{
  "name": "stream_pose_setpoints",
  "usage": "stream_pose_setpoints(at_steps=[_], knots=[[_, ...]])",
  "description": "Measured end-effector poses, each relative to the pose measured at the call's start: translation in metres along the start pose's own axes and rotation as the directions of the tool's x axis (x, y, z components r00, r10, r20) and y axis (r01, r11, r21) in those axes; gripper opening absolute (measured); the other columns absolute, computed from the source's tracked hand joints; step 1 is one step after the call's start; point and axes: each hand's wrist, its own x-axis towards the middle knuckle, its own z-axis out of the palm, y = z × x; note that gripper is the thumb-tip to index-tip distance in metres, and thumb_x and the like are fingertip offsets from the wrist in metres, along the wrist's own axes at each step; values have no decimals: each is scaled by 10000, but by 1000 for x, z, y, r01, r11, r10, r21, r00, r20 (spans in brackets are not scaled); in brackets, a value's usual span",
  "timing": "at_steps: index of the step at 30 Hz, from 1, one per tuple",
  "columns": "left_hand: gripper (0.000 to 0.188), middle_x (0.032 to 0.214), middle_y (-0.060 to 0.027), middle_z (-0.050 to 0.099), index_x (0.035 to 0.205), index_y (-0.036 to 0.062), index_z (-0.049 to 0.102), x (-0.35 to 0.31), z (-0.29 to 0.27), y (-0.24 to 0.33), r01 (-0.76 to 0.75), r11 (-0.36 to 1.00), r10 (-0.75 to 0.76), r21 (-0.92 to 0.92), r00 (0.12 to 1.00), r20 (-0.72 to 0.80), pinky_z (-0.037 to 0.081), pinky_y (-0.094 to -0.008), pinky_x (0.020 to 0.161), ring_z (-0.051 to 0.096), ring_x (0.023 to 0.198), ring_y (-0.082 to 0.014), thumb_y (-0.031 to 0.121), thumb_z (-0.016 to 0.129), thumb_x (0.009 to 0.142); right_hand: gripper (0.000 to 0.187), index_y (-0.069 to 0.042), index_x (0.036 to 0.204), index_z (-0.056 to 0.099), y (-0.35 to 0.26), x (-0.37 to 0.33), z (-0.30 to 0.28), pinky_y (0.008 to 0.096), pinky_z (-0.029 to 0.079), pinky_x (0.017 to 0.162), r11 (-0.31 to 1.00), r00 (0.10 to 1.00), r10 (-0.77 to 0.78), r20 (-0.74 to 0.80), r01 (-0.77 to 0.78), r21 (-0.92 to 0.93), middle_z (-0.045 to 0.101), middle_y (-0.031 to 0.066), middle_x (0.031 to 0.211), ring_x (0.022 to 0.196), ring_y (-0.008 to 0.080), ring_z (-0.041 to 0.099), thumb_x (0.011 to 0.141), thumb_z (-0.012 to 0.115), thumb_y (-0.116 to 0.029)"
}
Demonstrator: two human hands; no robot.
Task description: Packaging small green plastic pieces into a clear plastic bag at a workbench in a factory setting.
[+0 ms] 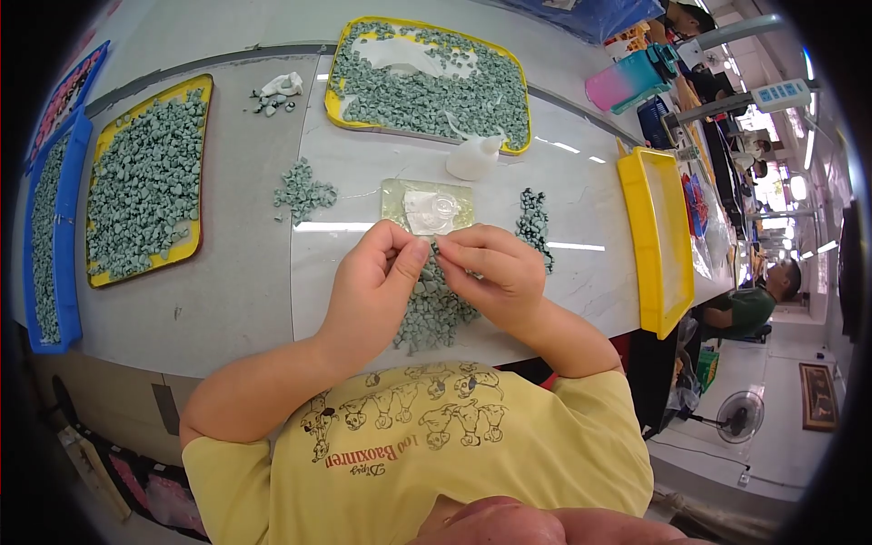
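Observation:
Over the near part of the table, my left hand and my right hand meet, thumb and forefinger of each pinched together. A speck of grey-green shows where the fingertips come together, but what they hold is too small and covered to name. Right below them lies a pile of grey-green stone chips. Just beyond the fingertips is a pale yellow-green pad, with a white piece and a clear round dish on it. A white squeeze bottle with a thin nozzle stands farther back.
Yellow trays of green stones lie at the back and left, beside a blue bin. Small heaps sit left and right. A yellow tray edges the right side, near a pink-teal bottle. Other people sit beyond.

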Motion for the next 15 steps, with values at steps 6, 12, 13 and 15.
stream_pose_setpoints(at_steps=[6,12,13,15], knots=[[185,686,11,493,837,14,484,-1,9,-3,-61,972,74,226,996,-46,375,-220,552,416,629,-51,178,513,917,256,-1,896,657,-2,-6,-10,251,482,556,996,998,-15,65,21,-86,635,98,802,658,185,611,649,674,66],[206,594,-56,493,788,-3,489,-5,34,16,-25,818,-15,575,998,65,377,-272,511,424,534,-124,169,561,875,222,-28,923,661,0,-4,-74,258,476,598,976,950,212,229,-218,1,644,76,814,685,173,611,712,642,38],[210,587,-61,495,772,-5,490,-6,40,20,-5,746,-77,665,993,94,378,-278,508,430,528,-131,165,571,865,222,-28,923,661,4,-7,-85,258,476,598,975,952,219,215,-223,-3,644,76,814,685,173,611,712,642,38],[215,581,-66,497,757,-7,490,-11,53,26,-1,649,-137,761,983,118,379,-284,505,437,521,-138,160,581,855,211,-26,924,660,8,-13,-105,256,473,606,955,940,298,168,-294,-46,645,76,818,691,165,607,725,632,35]])
